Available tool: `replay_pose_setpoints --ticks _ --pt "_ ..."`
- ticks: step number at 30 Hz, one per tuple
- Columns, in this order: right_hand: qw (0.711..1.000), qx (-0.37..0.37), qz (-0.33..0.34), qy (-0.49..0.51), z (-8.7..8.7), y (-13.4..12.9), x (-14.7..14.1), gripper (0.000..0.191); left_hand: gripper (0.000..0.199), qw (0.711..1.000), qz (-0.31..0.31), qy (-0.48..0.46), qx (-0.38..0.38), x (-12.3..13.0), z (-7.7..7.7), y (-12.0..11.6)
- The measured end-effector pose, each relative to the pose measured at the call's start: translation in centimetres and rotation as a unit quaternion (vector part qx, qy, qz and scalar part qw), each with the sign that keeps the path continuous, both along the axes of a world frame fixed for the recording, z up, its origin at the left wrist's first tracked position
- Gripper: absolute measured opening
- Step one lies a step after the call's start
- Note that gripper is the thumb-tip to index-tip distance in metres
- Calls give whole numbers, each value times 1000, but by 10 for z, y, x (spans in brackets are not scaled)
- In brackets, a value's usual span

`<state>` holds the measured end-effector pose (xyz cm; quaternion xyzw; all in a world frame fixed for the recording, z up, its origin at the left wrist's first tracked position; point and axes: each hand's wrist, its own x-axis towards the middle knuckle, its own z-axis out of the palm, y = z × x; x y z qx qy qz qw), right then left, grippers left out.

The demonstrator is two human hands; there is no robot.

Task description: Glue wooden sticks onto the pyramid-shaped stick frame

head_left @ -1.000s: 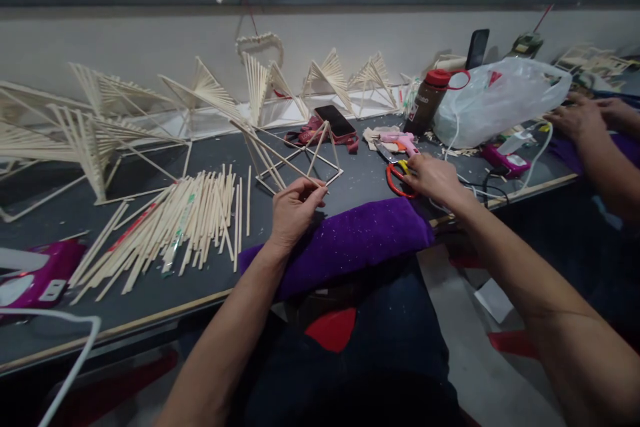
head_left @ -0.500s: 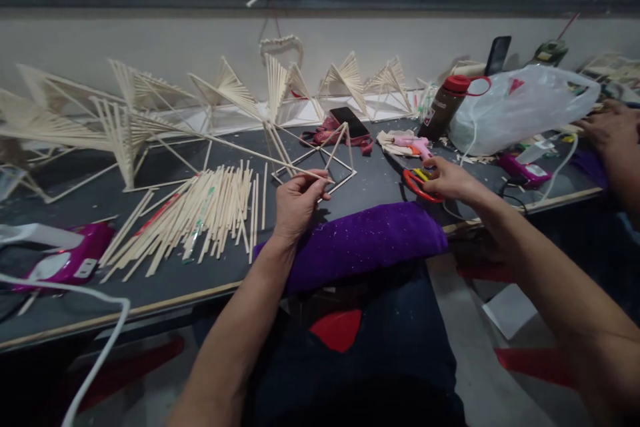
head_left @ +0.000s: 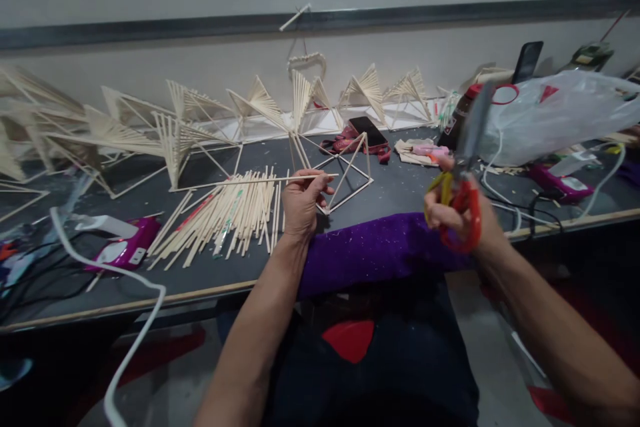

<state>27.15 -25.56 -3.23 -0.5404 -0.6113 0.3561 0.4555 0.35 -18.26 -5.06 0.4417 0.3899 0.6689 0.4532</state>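
Between thumb and fingers my left hand (head_left: 303, 203) pinches a long thin wooden stick (head_left: 240, 181), which points left across the bench. Just behind that hand stands an open frame of glued sticks (head_left: 369, 159). My right hand (head_left: 483, 223) grips scissors (head_left: 467, 203) with red and yellow handles, raised off the bench with the blurred blades pointing up. A pile of loose wooden sticks (head_left: 235, 213) lies left of my left hand. Under and between my hands, a rolled purple cloth (head_left: 370, 250) rests along the bench edge.
Fan-shaped stick models (head_left: 255, 103) line the wall. A phone (head_left: 369, 130), a pink glue gun (head_left: 430, 150), a brown bottle (head_left: 455, 117) and a white plastic bag (head_left: 565, 103) stand behind. Magenta power boxes with white cables (head_left: 125, 250) sit at left and right (head_left: 563, 181).
My right hand has picked the scissors up from the bench and lifted them, blades up. The stick in my left hand has swung closer to level. The view has shifted left.
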Motion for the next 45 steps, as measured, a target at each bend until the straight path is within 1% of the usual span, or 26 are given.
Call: replay_pose_setpoints --ticks 1,3,5,6,7,9,11,13,16,20,25,31,37,40,42,44,45 --pt "998 -3 40 44 -3 -2 -14 76 26 1000 4 -15 2 0 2 0" --pt "989 1 96 110 -9 -5 -39 63 27 999 5 -42 7 0 7 -1" --pt "985 -4 127 118 -16 -6 -59 52 28 998 6 -68 11 0 13 -5" --pt "984 -11 141 113 -19 -7 -67 52 29 997 9 -81 12 0 15 -7" --pt "982 -20 154 104 -21 -7 -73 56 29 996 13 -92 13 0 18 -10" --pt "981 -39 174 75 -23 -9 -81 69 30 993 24 -112 12 1 24 -15" --pt "981 -54 181 42 -22 -12 -85 79 31 991 33 -130 9 3 28 -18" --pt "982 -59 179 23 -20 -13 -87 81 32 989 40 -144 3 7 30 -21" --pt "982 -57 177 20 -18 -13 -91 77 31 988 39 -150 -3 15 29 -23" --pt "984 -50 171 25 -19 -9 -93 71 29 990 39 -132 9 24 23 -26" --pt "984 -49 170 27 -22 -6 -92 70 27 993 47 -110 20 29 18 -29" --pt "986 -38 163 18 -24 -5 -91 69 25 994 59 -69 61 33 16 -31" --pt "990 -12 138 -22 -25 -3 -91 58 24 991 49 -82 93 46 18 -31" --pt "990 13 139 -16 -22 -2 -89 55 24 988 63 -85 109 52 16 -31" --pt "989 19 143 -13 -19 -3 -86 56 23 986 73 -80 124 53 12 -31" --pt "990 18 142 -5 -13 -4 -79 57 21 989 56 -54 126 48 9 -32" --pt "990 16 141 1 -9 -5 -73 56 24 992 31 -36 115 41 7 -32"
